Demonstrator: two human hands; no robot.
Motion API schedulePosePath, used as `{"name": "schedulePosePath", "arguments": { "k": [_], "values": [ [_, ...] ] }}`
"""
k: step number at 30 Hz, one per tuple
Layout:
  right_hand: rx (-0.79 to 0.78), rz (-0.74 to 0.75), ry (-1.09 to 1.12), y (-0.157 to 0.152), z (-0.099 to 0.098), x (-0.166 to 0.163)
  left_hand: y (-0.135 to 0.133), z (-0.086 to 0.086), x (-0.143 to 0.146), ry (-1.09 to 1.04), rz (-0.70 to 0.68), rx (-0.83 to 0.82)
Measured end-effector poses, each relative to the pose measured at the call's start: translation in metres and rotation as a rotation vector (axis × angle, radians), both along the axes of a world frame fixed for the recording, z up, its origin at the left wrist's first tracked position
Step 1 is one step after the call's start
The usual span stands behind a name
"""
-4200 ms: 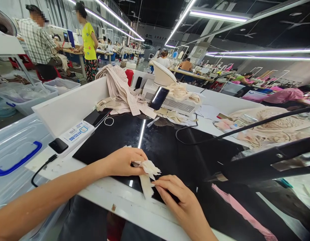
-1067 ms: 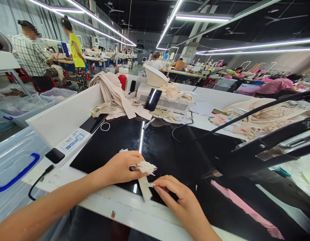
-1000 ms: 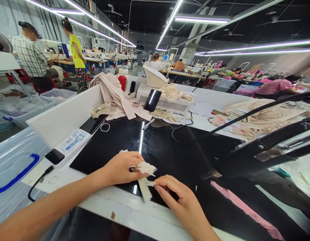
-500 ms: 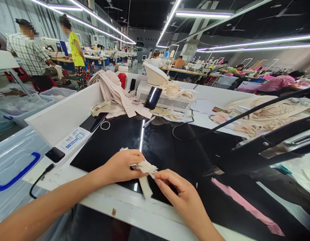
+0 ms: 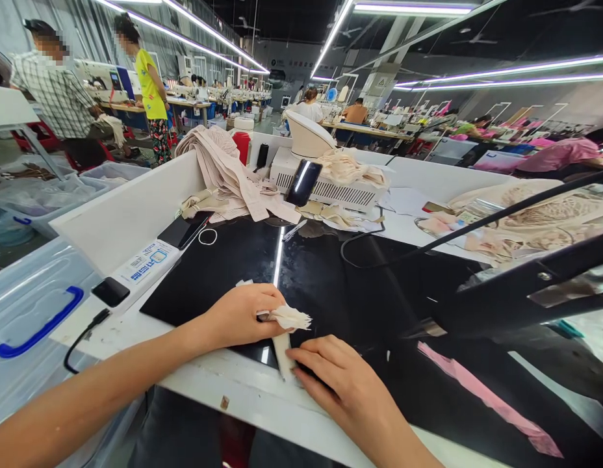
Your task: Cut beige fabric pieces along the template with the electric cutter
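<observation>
partly hidden under the curled fingers of the left hand (image 5: 240,315), a bunch of cream fabric pieces (image 5: 290,318) fans out to the right of the pinching thumb and fingers, low over the black work surface (image 5: 223,266); how many pieces it holds cannot be made out. just below the bunch, a cream strip (image 5: 282,351) lies flat at the near edge of the surface, its lower end covered by the fingertips of the right hand (image 5: 340,383), which press it down, fingers close together and bent.
</observation>
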State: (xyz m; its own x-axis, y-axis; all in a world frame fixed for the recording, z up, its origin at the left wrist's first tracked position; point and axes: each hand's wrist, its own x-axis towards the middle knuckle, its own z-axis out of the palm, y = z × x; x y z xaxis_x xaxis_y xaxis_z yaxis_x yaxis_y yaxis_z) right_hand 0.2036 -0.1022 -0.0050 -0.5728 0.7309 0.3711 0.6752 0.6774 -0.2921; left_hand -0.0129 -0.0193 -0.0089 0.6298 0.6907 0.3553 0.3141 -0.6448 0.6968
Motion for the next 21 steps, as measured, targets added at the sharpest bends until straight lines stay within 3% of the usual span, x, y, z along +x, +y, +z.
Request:
{"name": "schedulePosePath", "arguments": {
  "k": [6,11,16,21],
  "values": [
    [0.151,0.02,-0.119,0.0004,0.0023,-0.0023,0.0005,-0.0024,0.0002,0.003,0.002,0.017],
    [0.15,-0.005,-0.091,0.0019,0.0012,-0.0035,0.001,-0.002,0.0006,0.01,0.005,0.02],
    [0.049,-0.03,0.018,0.0034,0.0002,-0.0034,0.0006,-0.0007,0.0008,0.015,0.007,0.019],
    [-0.191,-0.147,0.243,0.0058,0.0009,-0.0023,0.0008,-0.0011,0.001,0.007,-0.013,0.011]
  ]
}}
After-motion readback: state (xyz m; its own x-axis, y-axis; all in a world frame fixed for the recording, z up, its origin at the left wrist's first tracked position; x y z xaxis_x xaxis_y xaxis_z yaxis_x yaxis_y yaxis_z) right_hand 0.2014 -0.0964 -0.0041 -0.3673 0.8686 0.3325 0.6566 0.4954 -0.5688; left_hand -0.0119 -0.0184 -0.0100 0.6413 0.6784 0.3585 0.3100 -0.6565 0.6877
